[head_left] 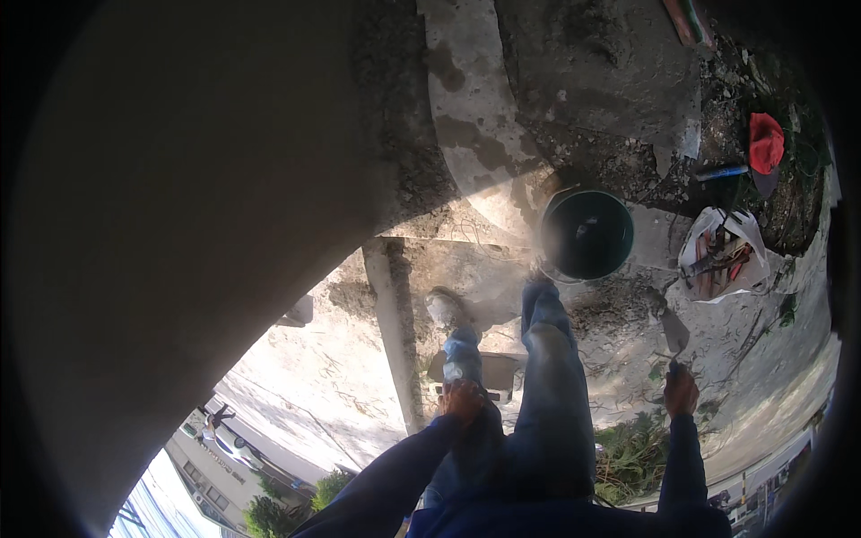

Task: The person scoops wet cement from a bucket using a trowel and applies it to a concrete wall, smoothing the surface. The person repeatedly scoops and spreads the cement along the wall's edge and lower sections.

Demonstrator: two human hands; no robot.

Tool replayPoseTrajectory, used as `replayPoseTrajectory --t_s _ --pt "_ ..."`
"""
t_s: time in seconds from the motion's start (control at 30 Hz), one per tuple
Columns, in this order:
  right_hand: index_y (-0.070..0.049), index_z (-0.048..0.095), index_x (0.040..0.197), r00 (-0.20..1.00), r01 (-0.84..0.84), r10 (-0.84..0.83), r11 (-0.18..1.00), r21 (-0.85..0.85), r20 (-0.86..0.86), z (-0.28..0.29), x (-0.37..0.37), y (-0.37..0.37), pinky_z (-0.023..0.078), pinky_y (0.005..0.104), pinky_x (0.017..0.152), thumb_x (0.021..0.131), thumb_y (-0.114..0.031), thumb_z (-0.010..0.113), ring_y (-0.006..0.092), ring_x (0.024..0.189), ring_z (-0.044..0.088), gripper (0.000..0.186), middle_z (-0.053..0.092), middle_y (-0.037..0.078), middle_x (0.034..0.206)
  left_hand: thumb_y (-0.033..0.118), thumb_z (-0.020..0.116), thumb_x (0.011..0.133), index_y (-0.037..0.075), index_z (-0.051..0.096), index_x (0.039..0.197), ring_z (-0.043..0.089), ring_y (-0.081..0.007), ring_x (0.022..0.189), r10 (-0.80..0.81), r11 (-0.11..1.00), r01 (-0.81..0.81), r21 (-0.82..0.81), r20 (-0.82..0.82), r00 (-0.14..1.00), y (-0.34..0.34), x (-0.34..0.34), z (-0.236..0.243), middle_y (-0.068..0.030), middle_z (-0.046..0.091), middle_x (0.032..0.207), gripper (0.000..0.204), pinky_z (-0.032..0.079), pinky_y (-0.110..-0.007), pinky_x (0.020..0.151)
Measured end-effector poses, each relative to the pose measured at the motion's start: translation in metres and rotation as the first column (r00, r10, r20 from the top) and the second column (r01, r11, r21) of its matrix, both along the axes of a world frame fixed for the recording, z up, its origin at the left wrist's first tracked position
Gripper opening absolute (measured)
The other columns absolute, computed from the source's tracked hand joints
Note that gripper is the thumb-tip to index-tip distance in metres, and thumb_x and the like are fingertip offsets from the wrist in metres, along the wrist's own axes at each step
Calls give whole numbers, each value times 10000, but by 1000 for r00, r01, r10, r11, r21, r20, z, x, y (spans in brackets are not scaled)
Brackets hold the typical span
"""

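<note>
A trowel (673,334) with a grey, tapering blade is in my right hand (682,392), its handle wrapped by closed fingers. The blade points away from me, above the pale ground to the right of my legs. My left hand (463,400) lies on my left thigh, fingers resting along the jeans, and holds nothing. In front of my right foot stands a dark green round bucket (630,235). Its inside is shadowed, with a light patch low down that I cannot make out.
Right of the bucket sits a white plastic bag (758,240) of sticks and scraps. Beyond it lie a red cap (766,143) and a blue rod-shaped thing (723,172). A large dark wall (197,179) fills the left. Green plants (630,457) grow beside my right leg.
</note>
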State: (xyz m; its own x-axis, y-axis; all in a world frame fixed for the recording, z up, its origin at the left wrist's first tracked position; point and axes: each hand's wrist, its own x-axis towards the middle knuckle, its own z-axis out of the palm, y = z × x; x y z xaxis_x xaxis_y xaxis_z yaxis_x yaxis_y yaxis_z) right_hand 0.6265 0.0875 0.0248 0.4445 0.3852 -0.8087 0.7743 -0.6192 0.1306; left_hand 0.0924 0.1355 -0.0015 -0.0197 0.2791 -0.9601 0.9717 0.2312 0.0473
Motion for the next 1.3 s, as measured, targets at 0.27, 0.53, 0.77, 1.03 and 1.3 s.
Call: replayPoseTrajectory --t_s 0.27,0.53,0.77,1.03,1.3 --pt "-61 593 1086 995 27 -7 981 191 -101 -23 -91 -43 479 589 786 965 -256 638 473 983 637 234 688 238 962 465 671 883 207 616 1361 338 -419 1418 49 998 -50 26 18 999 -60 -64 -8 -122 421 1542 545 348 -591 1139" --pt "-28 612 1033 901 -7 162 933 359 -402 -5 -267 51 489 556 803 905 -316 698 486 980 636 327 675 267 967 373 686 880 156 650 1320 437 -370 1398 -36 993 10 120 212 977 -53 -136 32 -125 475 1531 492 426 -541 1096" --pt "-38 604 1109 714 -147 393 893 425 -580 -60 -434 112 490 512 868 912 -396 694 466 1040 631 419 673 247 1086 391 701 877 90 698 1230 679 -351 1123 605 742 -644 184 229 763 -148 -238 -11 -179 716 1191 464 526 -416 982" --pt "-54 607 1054 579 -498 651 759 418 -492 -93 -531 149 497 507 837 915 -413 697 476 1012 635 395 684 242 1023 353 686 884 74 764 1070 734 -308 959 847 241 -887 394 361 390 -142 -264 -101 -155 766 1005 345 546 -403 872" --pt "-5 586 983 621 -420 560 829 369 -549 -122 -538 124 471 448 738 950 -380 674 438 814 595 386 626 236 864 278 628 942 109 754 1122 701 -398 1012 744 389 -658 644 202 637 -22 -372 -177 -211 737 1033 277 555 -462 901"
